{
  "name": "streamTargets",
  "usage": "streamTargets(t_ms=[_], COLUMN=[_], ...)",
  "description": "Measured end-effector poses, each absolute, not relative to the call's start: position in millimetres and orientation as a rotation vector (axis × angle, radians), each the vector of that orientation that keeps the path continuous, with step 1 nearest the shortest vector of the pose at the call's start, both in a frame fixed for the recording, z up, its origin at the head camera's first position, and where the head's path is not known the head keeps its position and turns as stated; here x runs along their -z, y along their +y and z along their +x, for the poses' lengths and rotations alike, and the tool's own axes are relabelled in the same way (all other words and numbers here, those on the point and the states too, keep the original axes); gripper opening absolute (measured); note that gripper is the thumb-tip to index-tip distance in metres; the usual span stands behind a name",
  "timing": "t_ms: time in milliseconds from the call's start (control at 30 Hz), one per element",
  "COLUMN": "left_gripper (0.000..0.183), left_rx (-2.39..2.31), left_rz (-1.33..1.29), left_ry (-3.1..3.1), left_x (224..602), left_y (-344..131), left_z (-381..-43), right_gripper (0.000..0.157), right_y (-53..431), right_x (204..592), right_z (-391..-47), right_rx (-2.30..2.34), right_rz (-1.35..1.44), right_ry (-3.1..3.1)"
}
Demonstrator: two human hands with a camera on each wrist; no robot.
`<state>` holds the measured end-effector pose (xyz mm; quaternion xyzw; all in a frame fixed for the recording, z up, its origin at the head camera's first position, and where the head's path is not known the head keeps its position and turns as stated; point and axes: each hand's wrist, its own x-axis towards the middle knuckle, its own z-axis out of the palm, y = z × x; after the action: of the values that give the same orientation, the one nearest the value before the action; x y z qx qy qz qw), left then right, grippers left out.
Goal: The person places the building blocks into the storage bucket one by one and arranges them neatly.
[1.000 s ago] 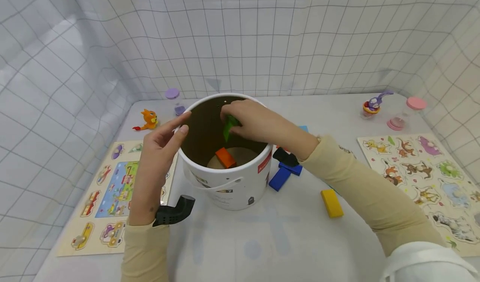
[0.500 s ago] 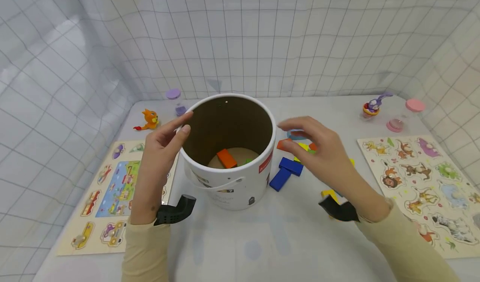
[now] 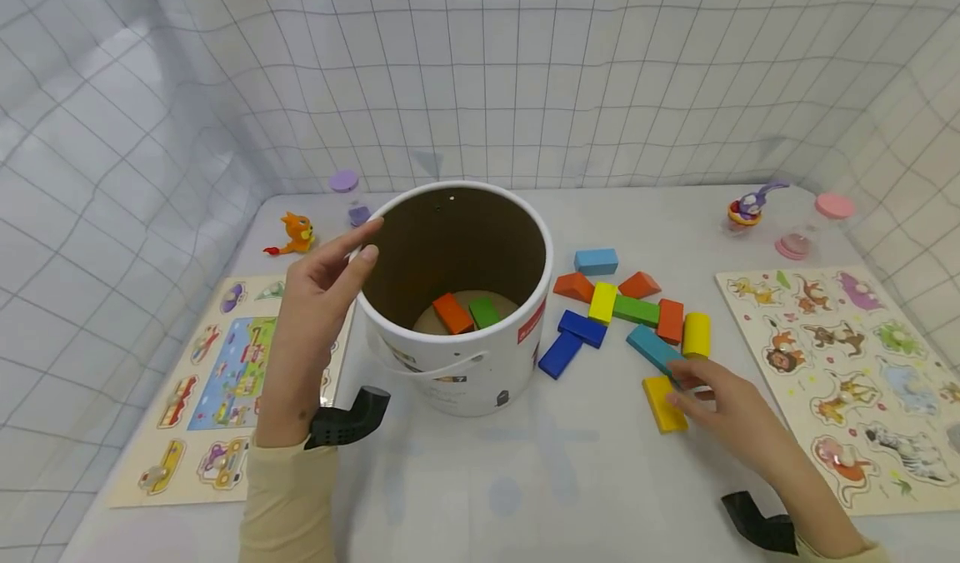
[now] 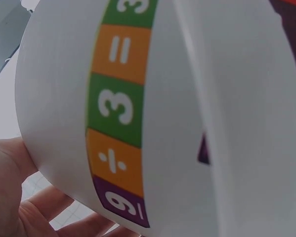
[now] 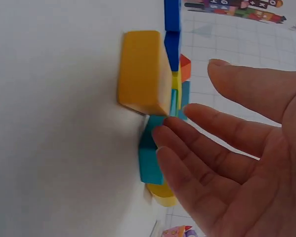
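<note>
A white bucket with a dark inside stands mid-table. An orange block and a green block lie on its bottom. My left hand rests against its left side, thumb and index fingertips at the rim; in the left wrist view more fingers extend along the outer wall. My right hand is at a yellow rectangular block and a teal block, fingers loosely bent, thumb and fingertips apart. In the right wrist view a gap shows between thumb and fingers, with nothing held.
Several more blocks lie right of the bucket, among them blue blocks, a yellow cylinder and a light blue block. Knob puzzle boards lie left and right. An orange toy and small jars stand farther back.
My right hand has let go of the green block in the bucket, come out, and moved right and toward me to the yellow block. My left hand stays at the rim.
</note>
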<state>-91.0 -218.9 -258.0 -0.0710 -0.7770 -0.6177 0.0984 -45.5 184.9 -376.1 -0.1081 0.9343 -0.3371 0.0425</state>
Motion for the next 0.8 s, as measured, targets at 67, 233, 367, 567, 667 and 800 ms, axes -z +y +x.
streamTargets(t_ms=[67,233,367,567,667,800], left_gripper=[0.037,0.036,0.037,0.037,0.037,0.037], left_rx=[1.821,1.817,1.821,1.828,1.836,1.841], left_rz=[-0.211,-0.220,-0.214,-0.207,-0.219,-0.209], left_ry=[-2.304,-2.302,-2.300,-2.309,-2.303,-2.305], left_x=[258.1,258.8,258.3,256.6,255.9,256.2], left_y=[-218.5,-218.6,-219.3,-219.0,-218.7,-219.2], left_z=[-90.9,-90.8,-90.1,-90.6,-91.1,-90.4], right_gripper=[0.042,0.046,0.042,0.037,0.036,0.037], right_y=[180.4,159.9,141.4,126.6,126.8,125.4], right_x=[381.5,389.1,392.7,393.8,390.3,370.0], right_z=[-45.4,-44.9,-44.7,-46.3,-48.6,-54.2], right_rx=[0.971,0.845,0.773,0.811,0.964,1.294], right_rz=[-0.282,-0.239,-0.346,-0.452,-0.496,-0.589], right_ry=[2.835,2.840,2.877,2.861,2.753,2.527])
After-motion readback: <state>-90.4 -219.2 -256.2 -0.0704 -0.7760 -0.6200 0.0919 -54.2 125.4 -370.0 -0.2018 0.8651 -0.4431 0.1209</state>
